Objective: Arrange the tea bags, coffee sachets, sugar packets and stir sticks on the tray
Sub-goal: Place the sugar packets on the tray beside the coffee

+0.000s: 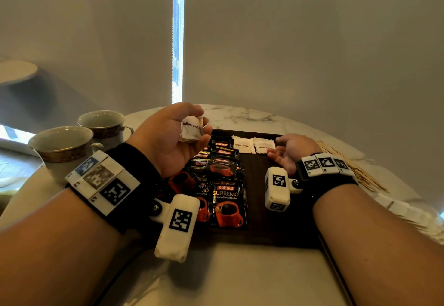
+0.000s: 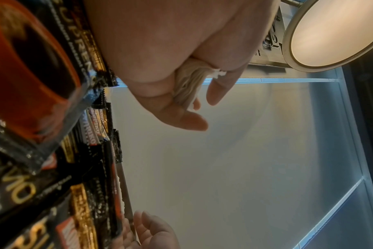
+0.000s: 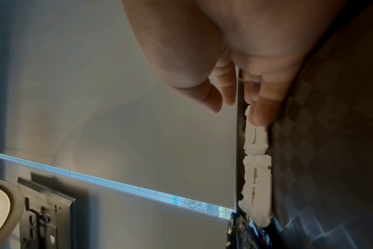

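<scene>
While gripped (left hand [image 1: 168,135]): sugar packets [image 1: 191,130]

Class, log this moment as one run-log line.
left hand: holds sugar packets | right hand: touches packet on tray | sticks: off tray

Cups [image 1: 63,148]: 2, both on the table left of the tray.
Tray [image 1: 259,212]: 1.
Brown sugar packets: 2 flat on the tray [image 1: 243,145], plus a small stack [image 1: 191,128] in one hand (number in it cannot be told).
Coffee sachets [image 1: 228,203]: several, overlapping; exact count unclear.
Stir sticks [image 1: 355,168]: a bundle, uncountable.
Hands: 2.
</scene>
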The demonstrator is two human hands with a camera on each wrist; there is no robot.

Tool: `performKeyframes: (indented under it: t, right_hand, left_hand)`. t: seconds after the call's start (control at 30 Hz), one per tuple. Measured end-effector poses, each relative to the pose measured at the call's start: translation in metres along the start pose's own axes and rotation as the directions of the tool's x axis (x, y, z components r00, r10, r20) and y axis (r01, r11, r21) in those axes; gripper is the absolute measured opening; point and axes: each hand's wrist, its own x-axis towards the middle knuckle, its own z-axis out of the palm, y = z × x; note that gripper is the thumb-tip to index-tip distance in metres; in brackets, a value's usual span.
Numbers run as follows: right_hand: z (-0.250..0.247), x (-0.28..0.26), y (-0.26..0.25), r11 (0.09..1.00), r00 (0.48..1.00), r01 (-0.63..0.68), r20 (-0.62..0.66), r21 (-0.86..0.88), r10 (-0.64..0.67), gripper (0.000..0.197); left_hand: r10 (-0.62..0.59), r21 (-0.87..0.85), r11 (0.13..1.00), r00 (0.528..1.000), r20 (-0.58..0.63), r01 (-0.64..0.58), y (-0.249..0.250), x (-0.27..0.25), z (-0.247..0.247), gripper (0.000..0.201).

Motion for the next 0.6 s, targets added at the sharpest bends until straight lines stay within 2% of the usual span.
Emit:
performKeyframes:
  t: [0.27,0.33,0.43,0.6]
  right_hand:
    - [0.001,-0.003,-0.002,0.999,0.999,0.010,-0.036,0.047,-0.008,0.019]
    - [0.000,-0.004,-0.001,0.999,0.998,0.033,-0.063,0.041,-0.031,0.016]
    - [0.001,-0.006,-0.003,0.998,0.995,0.058,-0.084,0.029,-0.056,0.006]
    - [0.001,-0.017,-0.024,0.988,0.991,0.132,0.001,0.077,-0.132,0.012]
  left_hand:
    - [-0.002,-0.029,1.000,1.000,0.017,0.002,0.000,-0.002,-0.001,0.018]
    - [0.003,-0.044,0.999,1.000,0.023,-0.002,0.000,-0.004,-0.001,0.017]
    - [0.016,-0.055,0.998,1.000,0.022,-0.015,0.000,-0.007,0.000,0.029]
    - [0.004,0.001,1.000,0.999,0.035,-0.004,0.001,-0.006,0.002,0.038]
